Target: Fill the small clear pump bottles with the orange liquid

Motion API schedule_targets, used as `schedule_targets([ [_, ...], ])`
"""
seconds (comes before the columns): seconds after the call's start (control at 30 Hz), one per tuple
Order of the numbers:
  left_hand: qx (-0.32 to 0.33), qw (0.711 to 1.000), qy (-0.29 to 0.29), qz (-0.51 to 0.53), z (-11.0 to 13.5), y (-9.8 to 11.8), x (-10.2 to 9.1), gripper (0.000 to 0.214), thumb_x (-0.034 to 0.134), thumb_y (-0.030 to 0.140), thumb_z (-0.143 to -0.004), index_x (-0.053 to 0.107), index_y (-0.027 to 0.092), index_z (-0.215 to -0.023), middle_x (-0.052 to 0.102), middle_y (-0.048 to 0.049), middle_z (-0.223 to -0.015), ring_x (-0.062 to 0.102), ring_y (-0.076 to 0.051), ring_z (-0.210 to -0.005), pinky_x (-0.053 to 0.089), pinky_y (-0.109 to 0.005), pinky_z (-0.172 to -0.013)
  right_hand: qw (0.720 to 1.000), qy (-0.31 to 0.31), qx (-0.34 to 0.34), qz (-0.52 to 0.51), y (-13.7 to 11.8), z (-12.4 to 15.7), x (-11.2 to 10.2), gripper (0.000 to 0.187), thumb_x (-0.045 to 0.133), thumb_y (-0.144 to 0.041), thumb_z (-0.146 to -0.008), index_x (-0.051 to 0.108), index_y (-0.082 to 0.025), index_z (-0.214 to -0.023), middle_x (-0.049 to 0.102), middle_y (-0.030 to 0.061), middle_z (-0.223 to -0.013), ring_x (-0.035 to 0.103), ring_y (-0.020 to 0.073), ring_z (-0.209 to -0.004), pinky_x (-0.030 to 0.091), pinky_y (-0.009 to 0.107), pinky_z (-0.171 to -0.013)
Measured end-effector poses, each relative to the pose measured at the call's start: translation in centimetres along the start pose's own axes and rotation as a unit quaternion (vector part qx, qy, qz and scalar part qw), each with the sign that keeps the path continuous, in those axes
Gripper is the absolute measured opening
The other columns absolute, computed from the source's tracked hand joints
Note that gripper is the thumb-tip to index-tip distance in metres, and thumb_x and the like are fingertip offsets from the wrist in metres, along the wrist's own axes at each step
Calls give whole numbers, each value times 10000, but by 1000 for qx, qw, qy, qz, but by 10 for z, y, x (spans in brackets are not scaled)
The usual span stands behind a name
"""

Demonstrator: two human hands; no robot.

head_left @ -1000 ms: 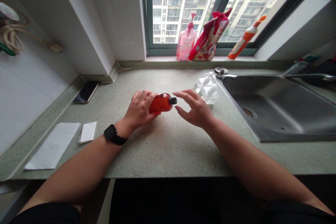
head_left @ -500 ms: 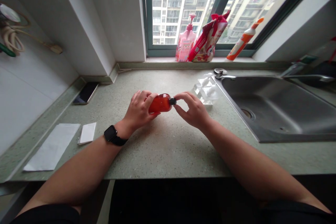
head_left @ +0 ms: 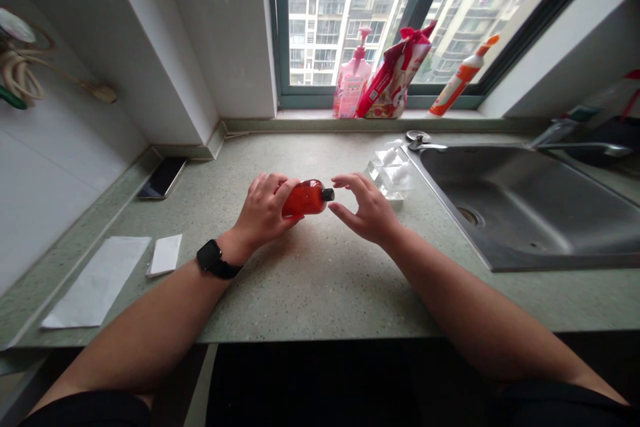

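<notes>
Bottle [head_left: 306,199] lies sideways, gripped in left hand [head_left: 263,207]; I log right hand [head_left: 363,210] open, empty, just off the cap [head_left: 328,195].

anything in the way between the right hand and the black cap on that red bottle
Nothing visible. The right hand is open just beside the round black cap of the red liquid-filled bottle, which the left hand grips, with only a small gap of air between them.

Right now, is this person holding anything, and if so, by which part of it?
The left hand grips a red bottle around its body, leaving the black cap free. The right hand is open beside the cap, holding nothing.
</notes>
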State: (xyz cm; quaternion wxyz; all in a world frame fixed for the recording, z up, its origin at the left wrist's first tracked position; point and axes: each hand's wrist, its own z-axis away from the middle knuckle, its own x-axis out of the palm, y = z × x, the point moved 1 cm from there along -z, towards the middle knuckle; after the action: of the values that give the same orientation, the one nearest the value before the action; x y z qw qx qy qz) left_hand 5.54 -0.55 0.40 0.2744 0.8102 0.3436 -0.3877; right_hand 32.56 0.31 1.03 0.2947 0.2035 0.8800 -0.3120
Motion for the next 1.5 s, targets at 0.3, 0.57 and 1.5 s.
schedule_targets([
  [0.3,0,1000,-1,2,0,1,0,655,832,439,-910,579,273,-1491,638,-133,-1362,590,-371,-1248,447,-621,-1186,1000,2,-12,29,2,-1,0,191,696,-405,-1018,675,-294,-1172,728,79,-1108,694,300,-1060,587,511,-937],
  [0.57,9,1000,1,-10,0,0,0,651,823,436,-924,566,245,-1490,639,-145,-1360,592,-368,-1230,452,-615,-1182,998,13,-51,28,1,-1,0,194,679,-292,-1024,666,-301,-1217,718,86,-1163,695,296,-1102,594,521,-983],
  [1.5,44,999,4,28,3,-1,6,873,738,626,-1008,364,240,-1696,590,-196,-1569,568,-397,-1455,308,-705,-1326,993,84,-80,-26,-17,-7,1,285,534,-186,-1074,539,-318,-1327,644,92,-1234,670,273,-1163,612,543,-1036],
])
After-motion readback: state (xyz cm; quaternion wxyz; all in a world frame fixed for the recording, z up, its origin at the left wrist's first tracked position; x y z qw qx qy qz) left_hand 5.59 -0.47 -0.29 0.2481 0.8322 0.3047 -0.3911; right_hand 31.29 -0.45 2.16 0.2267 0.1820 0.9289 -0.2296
